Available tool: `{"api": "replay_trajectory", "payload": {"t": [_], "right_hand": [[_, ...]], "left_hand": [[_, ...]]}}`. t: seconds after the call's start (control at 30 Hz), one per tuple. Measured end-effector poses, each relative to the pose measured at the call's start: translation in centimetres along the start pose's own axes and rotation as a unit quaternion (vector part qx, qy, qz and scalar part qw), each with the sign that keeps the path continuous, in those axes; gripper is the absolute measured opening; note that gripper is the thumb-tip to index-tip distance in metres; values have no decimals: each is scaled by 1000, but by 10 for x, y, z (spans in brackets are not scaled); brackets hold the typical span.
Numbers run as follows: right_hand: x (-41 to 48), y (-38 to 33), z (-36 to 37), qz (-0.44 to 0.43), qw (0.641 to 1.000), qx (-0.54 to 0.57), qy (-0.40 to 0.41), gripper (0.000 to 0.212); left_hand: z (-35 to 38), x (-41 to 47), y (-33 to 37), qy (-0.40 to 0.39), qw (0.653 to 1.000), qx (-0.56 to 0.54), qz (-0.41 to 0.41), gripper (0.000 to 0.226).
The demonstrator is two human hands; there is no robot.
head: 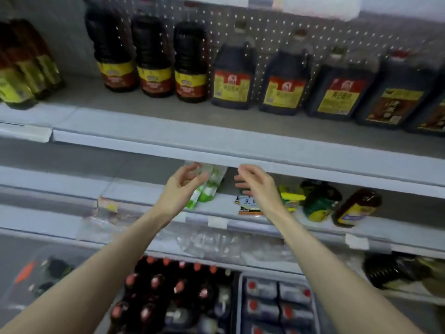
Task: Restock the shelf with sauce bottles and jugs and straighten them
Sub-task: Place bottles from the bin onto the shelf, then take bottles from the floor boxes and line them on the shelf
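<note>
While both arms are stretched toward the shelving, the upper shelf (168, 138) is seen stocked along its back. Dark jugs (285, 89) are lined up upright at the right, and three sauce bottles (156, 68) are stood side by side to their left. Below its front lip, the left hand (183, 186) and the right hand (257, 186) are held apart, fingers loosely curled, nothing gripped. Behind the left hand, a green-and-white packet (209, 189) is laid on the lower shelf (144, 191).
</note>
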State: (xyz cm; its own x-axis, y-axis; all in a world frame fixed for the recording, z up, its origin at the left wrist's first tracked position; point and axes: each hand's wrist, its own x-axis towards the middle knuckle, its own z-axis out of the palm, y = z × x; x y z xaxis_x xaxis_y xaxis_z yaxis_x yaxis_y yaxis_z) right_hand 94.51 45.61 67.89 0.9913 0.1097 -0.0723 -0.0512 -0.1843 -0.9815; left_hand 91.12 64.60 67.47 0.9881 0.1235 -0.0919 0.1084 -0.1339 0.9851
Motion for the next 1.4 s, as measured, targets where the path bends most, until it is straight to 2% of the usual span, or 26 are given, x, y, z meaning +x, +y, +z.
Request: {"api": "replay_trajectory", "payload": {"t": [0.07, 0.13, 0.3, 0.47, 0.57, 0.67, 0.73, 0.83, 1.03, 1.17, 1.23, 1.3, 1.4], "right_hand": [[4, 40, 22, 37, 999, 1, 7, 3], [6, 84, 44, 81, 997, 8, 19, 3], [-1, 193, 91, 159, 986, 6, 48, 5], [-6, 300, 128, 225, 972, 2, 68, 10], [-9, 362, 146, 259, 962, 6, 87, 7], [-12, 429, 160, 274, 955, 6, 109, 3], [-13, 472, 167, 284, 952, 6, 115, 13], [-12, 532, 175, 310, 943, 16, 121, 36], [7, 639, 185, 287, 952, 7, 107, 64], [22, 681, 187, 243, 967, -9, 79, 51], [26, 698, 188, 227, 971, -4, 69, 53], [26, 702, 188, 211, 975, 0, 63, 53], [30, 714, 190, 196, 979, -7, 60, 39]], "left_hand": [[-6, 6, -42, -11, 999, 2, -41, 77], [-14, 12, -88, -25, 996, 0, -80, 82], [-30, 21, -209, -58, 983, 10, -172, 64], [-30, 25, -322, -59, 970, 12, -236, 29], [-19, 25, -384, -60, 964, 14, -259, 28], [-6, 26, -443, -60, 958, 4, -280, 37], [4, 27, -482, -67, 957, 10, -282, 46], [17, 32, -542, -61, 954, 11, -292, 43], [49, 55, -644, -74, 961, 12, -268, 61], [66, 73, -674, -114, 964, 0, -239, 97], [71, 79, -686, -129, 961, -2, -243, 95], [74, 82, -690, -143, 960, 5, -242, 82], [77, 89, -704, -141, 963, 16, -231, 71]]}}
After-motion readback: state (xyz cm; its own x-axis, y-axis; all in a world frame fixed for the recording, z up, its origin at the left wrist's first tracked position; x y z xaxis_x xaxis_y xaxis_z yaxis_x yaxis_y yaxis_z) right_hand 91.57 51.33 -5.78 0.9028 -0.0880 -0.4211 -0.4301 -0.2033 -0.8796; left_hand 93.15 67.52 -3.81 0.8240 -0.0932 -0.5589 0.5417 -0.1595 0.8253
